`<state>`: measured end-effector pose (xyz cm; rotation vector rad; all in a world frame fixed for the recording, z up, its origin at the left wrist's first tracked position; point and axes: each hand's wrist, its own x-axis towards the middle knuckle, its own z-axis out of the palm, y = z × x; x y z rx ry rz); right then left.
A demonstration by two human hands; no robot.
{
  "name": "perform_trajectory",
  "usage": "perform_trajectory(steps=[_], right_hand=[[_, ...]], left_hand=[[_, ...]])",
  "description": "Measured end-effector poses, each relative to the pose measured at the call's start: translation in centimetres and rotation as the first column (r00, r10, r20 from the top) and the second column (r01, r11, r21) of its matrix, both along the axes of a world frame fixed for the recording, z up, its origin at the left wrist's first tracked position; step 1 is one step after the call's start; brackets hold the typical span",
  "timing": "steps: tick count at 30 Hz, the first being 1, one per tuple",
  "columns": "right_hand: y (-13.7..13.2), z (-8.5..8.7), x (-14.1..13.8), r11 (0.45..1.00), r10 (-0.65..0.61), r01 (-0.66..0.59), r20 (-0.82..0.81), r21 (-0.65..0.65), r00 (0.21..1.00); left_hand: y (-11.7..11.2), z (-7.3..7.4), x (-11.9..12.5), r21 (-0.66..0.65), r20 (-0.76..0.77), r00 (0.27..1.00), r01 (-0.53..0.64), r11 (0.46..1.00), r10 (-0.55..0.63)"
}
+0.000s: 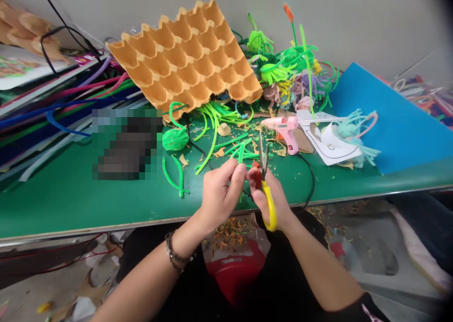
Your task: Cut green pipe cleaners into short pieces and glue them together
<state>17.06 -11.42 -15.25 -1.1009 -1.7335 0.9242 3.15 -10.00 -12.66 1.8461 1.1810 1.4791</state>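
Above the table's front edge, my left hand (220, 190) is closed on a short green pipe cleaner (241, 153) that sticks up past the thumb. Just to its right, my right hand (279, 204) is closed around scissors (269, 204) with yellow and red handles, blades pointing up and away. Its fingertips come close to the left thumb; whether they touch the pipe cleaner I cannot tell. Cut green pipe cleaner pieces (236, 146) lie just beyond the hands. Left of them are a bent green piece (181, 175) and a wound green ball (175, 139) with a curved stem.
A pink glue gun (289, 132) with a black cord lies behind the scissors. A cardboard egg tray (187, 53) leans at the back beside bundled pipe cleaners (279, 72). Paper cutouts (331, 147) and a blue sheet (385, 119) are right; long pipe cleaners (67, 109) and a blurred-out dark object (127, 147) left.
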Motion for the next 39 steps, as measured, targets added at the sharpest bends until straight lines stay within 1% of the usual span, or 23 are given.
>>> perform_trajectory(steps=[6, 10, 12, 14, 17, 19, 21, 23, 25, 28, 30, 33, 35, 37, 39], right_hand=[[0.1, 1.1, -1.0, 0.999, 0.013, -0.021, 0.201, 0.035, 0.979], [0.6, 1.7, -1.1, 0.996, 0.042, -0.06, 0.234, 0.072, 0.971], [0.7, 1.9, -1.0, 0.993, 0.059, -0.082, 0.236, 0.088, 0.97], [0.8, 2.0, -1.0, 0.991, 0.067, -0.092, 0.237, 0.098, 0.969], [0.9, 2.1, -1.1, 0.991, 0.071, -0.095, 0.238, 0.09, 0.969], [0.9, 2.1, -1.2, 0.992, 0.07, -0.092, 0.235, 0.082, 0.969], [0.9, 2.0, -1.3, 0.992, 0.077, -0.098, 0.231, 0.083, 0.97], [1.0, 2.0, -1.4, 0.99, 0.087, -0.111, 0.234, 0.09, 0.968], [1.0, 2.0, -1.5, 0.989, 0.101, -0.124, 0.243, 0.084, 0.965], [1.2, 2.1, -1.7, 0.99, 0.099, -0.123, 0.267, 0.073, 0.959], [1.2, 2.2, -1.8, 0.992, 0.078, -0.104, 0.292, 0.077, 0.953], [1.1, 2.6, -1.8, 0.994, 0.045, -0.073, 0.319, 0.078, 0.947], [1.0, 2.7, -1.8, 0.997, 0.044, -0.065, 0.325, 0.052, 0.945], [0.9, 2.8, -1.8, 0.998, 0.057, -0.067, 0.331, 0.018, 0.942], [0.9, 2.9, -1.8, 0.998, 0.061, -0.064, 0.338, -0.003, 0.939]], left_hand=[[0.1, 0.0, -0.2, 0.144, -0.16, 0.983, -0.064, 0.988, 0.087], [0.5, 0.2, -0.5, 0.299, -0.328, 0.934, -0.041, 0.953, 0.143], [0.8, 0.4, -0.7, 0.343, -0.384, 0.911, -0.009, 0.939, 0.149], [0.9, 0.6, -1.1, 0.334, -0.417, 0.901, 0.027, 0.942, 0.122], [1.1, 0.8, -1.5, 0.272, -0.448, 0.893, 0.085, 0.959, 0.048], [1.0, 0.8, -1.6, 0.232, -0.441, 0.897, 0.1, 0.967, 0.013], [1.0, 0.7, -1.4, 0.215, -0.391, 0.92, 0.055, 0.975, 0.035], [1.0, 0.5, -1.1, 0.211, -0.32, 0.941, -0.042, 0.977, 0.11], [1.0, 0.4, -0.8, 0.214, -0.27, 0.946, -0.125, 0.969, 0.182], [1.1, 0.3, -0.8, 0.208, -0.25, 0.945, -0.16, 0.965, 0.211], [1.2, 0.4, -0.9, 0.182, -0.225, 0.961, -0.119, 0.976, 0.159], [1.4, 0.7, -1.4, 0.147, -0.135, 0.991, 0.036, 0.988, -0.016], [1.5, 0.9, -1.7, 0.134, -0.075, 0.991, 0.121, 0.984, -0.111], [1.6, 1.1, -1.9, 0.119, -0.04, 0.988, 0.156, 0.981, -0.152], [1.6, 1.2, -2.1, 0.114, -0.039, 0.985, 0.171, 0.979, -0.168]])
